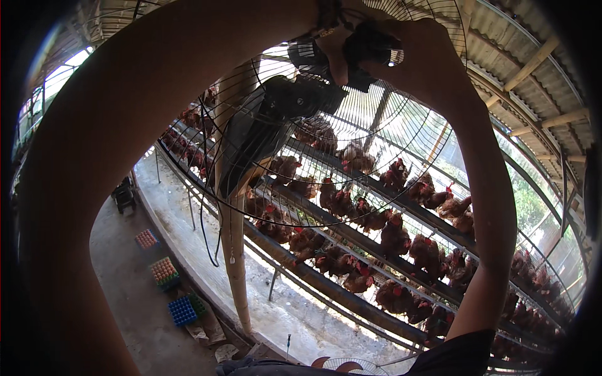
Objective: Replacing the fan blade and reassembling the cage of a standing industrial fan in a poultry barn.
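Note:
Both my arms are raised around a wire fan guard [338, 222], a large round black cage in front of a wooden post [234, 276]. My left hand [335, 47] reaches in from the upper left, its fingers closed on a dark fan part [370, 53]. From the right, my right hand [423, 59] has its fingers curled round the same part. Just below hangs a black motor-like housing [298, 99], with a dark grey paddle-shaped piece [248, 141] slanting down from it. Shadow hides the fingertips and the exact shape of the held part.
Tiered cages of brown hens [395, 238] run along the right, with long feed troughs [326, 282]. On the floor at lower left stand egg trays [164, 272] and a blue tray [182, 311]. Another wire fan guard [354, 365] shows at the bottom edge. A cord [213, 257] dangles beside the post.

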### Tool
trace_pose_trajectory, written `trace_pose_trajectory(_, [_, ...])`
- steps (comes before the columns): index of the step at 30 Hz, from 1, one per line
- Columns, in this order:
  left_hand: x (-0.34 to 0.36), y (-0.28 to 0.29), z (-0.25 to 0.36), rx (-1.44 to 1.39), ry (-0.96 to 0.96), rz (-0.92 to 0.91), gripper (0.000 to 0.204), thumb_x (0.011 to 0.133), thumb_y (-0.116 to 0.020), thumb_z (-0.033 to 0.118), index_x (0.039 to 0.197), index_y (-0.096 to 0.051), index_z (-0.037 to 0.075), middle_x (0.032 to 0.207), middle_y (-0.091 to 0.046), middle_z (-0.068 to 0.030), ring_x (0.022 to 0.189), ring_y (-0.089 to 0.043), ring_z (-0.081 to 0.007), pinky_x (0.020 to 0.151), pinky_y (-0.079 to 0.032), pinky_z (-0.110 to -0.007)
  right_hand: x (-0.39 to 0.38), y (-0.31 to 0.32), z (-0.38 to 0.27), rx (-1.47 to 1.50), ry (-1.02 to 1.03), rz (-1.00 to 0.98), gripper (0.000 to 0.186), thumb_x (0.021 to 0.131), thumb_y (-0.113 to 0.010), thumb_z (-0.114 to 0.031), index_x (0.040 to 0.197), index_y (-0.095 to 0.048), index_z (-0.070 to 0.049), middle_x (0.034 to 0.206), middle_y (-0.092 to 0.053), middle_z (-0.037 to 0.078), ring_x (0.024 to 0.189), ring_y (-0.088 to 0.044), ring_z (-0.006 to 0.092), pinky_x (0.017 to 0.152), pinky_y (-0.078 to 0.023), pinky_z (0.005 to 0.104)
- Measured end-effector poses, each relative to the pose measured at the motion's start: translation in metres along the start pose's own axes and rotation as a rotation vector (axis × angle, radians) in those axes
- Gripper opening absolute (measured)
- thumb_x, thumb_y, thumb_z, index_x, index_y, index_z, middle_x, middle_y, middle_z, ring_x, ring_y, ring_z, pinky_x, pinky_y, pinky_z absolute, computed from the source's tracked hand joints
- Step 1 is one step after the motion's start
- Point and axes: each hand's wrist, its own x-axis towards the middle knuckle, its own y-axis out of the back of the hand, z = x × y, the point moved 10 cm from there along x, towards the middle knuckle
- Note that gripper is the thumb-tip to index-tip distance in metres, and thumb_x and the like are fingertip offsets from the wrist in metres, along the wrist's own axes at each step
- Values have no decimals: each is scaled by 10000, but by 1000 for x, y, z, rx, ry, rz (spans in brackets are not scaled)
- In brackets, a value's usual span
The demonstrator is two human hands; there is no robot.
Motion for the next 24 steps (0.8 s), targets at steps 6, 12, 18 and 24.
trace_pose_trajectory(6, [-8, 22, 14, 28, -42, 202, 987, 710, -591, 912, 1572, -344, 500, 1712, -227, -97, 1558, -169, -451, 1165, -61, -820, -5, 1, 17, -175, -276, 18, 358, 772, -822, -291, 1060, -782, -83, 930, -779, 118, 852, -776, 234, 821, -615, 369])
trace_pose_trajectory(12, [-10, -11, -4, 119, -84, 1092, 904, 715, -629, 866, 1527, -357, 579, 1707, -244, -75, 1558, -176, -438, 1168, -31, -827, 11, -22, 0, -192, -152, -206, 409, 821, -789, -196, 1186, -706, -31, 872, -763, 128, 767, -761, 293, 760, -620, 373])
trace_pose_trajectory(18, [0, 21, 2, 2, -39, 245, 1164, 481, -673, 945, 1533, -340, 575, 1716, -211, -83, 1570, -141, -428, 1164, -17, -839, -13, -16, -16, -555, 222, -111, 405, 757, -795, -46, 1140, -667, -13, 1146, -715, 98, 1076, -710, 264, 810, -638, 387])
trace_pose_trajectory(24, [-6, 23, 5, -25, -23, 69, 1382, 319, -651, 1020, 1565, -297, 538, 1720, -172, -99, 1575, -104, -431, 1166, 7, -839, -25, 0, -17, -343, 277, 108, 602, 801, -843, -238, 1343, -612, -114, 1188, -719, 101, 1056, -732, 243, 797, -635, 378])
